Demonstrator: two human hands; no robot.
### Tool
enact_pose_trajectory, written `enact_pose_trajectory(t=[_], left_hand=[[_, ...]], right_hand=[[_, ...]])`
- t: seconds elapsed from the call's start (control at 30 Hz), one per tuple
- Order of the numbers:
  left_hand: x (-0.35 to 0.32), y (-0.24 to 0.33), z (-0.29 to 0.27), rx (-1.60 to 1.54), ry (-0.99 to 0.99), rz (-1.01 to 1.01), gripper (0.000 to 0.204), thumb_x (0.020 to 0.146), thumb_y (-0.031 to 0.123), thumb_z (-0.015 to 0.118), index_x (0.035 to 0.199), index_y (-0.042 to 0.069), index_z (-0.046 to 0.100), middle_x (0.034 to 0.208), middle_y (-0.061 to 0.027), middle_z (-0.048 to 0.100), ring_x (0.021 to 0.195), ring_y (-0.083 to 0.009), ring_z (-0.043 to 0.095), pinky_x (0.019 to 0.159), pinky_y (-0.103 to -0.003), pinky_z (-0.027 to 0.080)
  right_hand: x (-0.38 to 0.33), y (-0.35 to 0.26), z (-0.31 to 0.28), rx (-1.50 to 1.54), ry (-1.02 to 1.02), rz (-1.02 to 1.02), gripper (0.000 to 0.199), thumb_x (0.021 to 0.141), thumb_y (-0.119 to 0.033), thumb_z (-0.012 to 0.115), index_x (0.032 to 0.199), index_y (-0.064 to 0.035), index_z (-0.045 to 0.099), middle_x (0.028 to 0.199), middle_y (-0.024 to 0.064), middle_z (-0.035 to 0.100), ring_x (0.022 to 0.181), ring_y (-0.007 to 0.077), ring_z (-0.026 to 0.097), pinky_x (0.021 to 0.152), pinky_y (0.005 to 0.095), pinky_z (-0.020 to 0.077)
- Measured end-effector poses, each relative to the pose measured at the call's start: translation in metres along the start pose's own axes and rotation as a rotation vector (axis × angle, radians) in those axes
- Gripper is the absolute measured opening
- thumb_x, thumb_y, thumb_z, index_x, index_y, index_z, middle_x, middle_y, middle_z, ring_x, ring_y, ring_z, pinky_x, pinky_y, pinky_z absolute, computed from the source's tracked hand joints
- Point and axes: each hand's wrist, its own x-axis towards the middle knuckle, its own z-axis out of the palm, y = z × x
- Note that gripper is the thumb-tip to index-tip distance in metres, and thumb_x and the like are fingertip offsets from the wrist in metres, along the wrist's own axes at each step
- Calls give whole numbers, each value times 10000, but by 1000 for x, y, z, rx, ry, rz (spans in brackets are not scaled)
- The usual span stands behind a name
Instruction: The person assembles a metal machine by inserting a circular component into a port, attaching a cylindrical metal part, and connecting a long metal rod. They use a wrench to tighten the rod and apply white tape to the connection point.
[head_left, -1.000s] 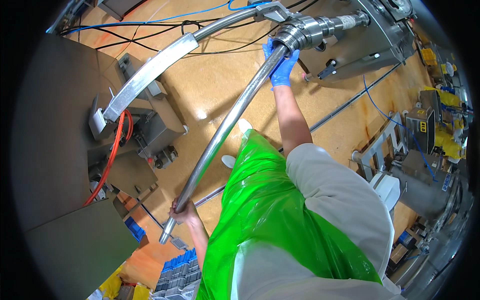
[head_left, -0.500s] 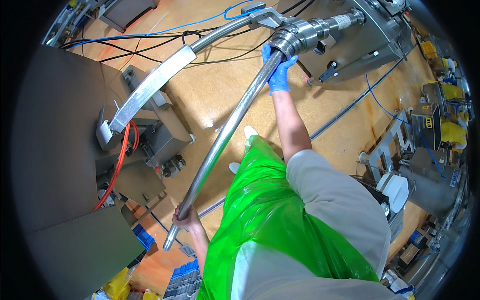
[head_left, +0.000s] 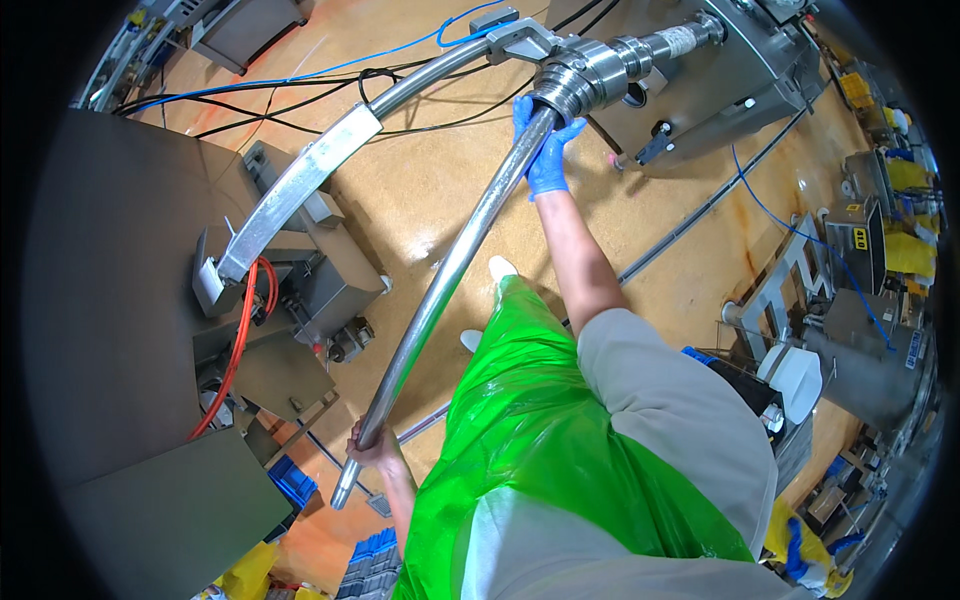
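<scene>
A long, shiny steel tube [head_left: 450, 270] slants across the view from lower left to upper right. Its upper end meets the ringed mouth of a round steel fitting [head_left: 585, 75] on the machine; how far it reaches inside is hidden. My right hand [head_left: 546, 165], in a blue glove, supports the tube from beneath, just below that mouth, with fingers curled around it. Near the lower end, my left hand [head_left: 374, 447] wraps around the tube, leaving a short piece sticking out past the fist.
A curved steel arm [head_left: 320, 170] arches at left beside a large grey cabinet [head_left: 115, 280]. Black cables [head_left: 290, 90] and a blue hose cross behind it. An orange hose [head_left: 235, 360] hangs at left. To the right stand a metal frame [head_left: 775, 290] and a white tub [head_left: 795, 385].
My right hand has shifted slightly down and left, a little away from the fitting's mouth. The tube's lower end has moved slightly right and down. Yellow clothing has come into view at lower right.
</scene>
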Motion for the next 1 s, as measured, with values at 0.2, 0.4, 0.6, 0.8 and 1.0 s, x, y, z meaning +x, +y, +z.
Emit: enact_pose_trajectory(t=[0.2, 0.4, 0.6, 0.8, 1.0], left_hand=[[-11, -9, 18, -24, 68, 12, 116, 676, 175, 551, 620, 91, 495, 647, -34, 550, 742, -206, 580, 784, -367, 474], [-18, -13, 27, 7, 78, 21, 97, 672, 161, 552, 644, 82, 502, 650, -40, 552, 722, -191, 579, 777, -347, 477], [-11, -8, 19, -9, 39, 23, 93, 683, 163, 540, 650, 83, 505, 650, -42, 555, 719, -201, 586, 811, -378, 474], [-11, -13, 21, -28, 85, 31, 97, 680, 167, 539, 643, 86, 499, 652, -38, 561, 715, -201, 588, 811, -383, 473], [-6, -6, 11, -25, 2, -49, 95, 669, 169, 545, 638, 91, 500, 663, -39, 575, 712, -200, 593, 780, -345, 473]], right_hand=[[-5, -14, 4, -409, 190, -89, 900, 759, -819, 380, 1215, -53, 505, 1029, 105, 585, 888, 224, 582, 851, 350, 496], [-22, -5, 32, -841, 203, -215, 937, 766, -755, 469, 1271, 34, 429, 1167, 192, 542, 1033, 267, 587, 942, 368, 485], [-23, -5, 8, -373, 116, 11, 1021, 726, -813, 406, 1288, 39, 402, 1137, 174, 563, 1091, 305, 572, 978, 403, 459], [-6, -22, 28, -1064, 449, -71, 828, 838, -703, 454, 1255, 12, 462, 1047, 156, 593, 857, 235, 643, 772, 332, 533], [-21, -14, 15, -291, 153, 175, 914, 779, -799, 395, 1282, -38, 453, 1118, 189, 586, 1017, 269, 599, 910, 403, 487]])
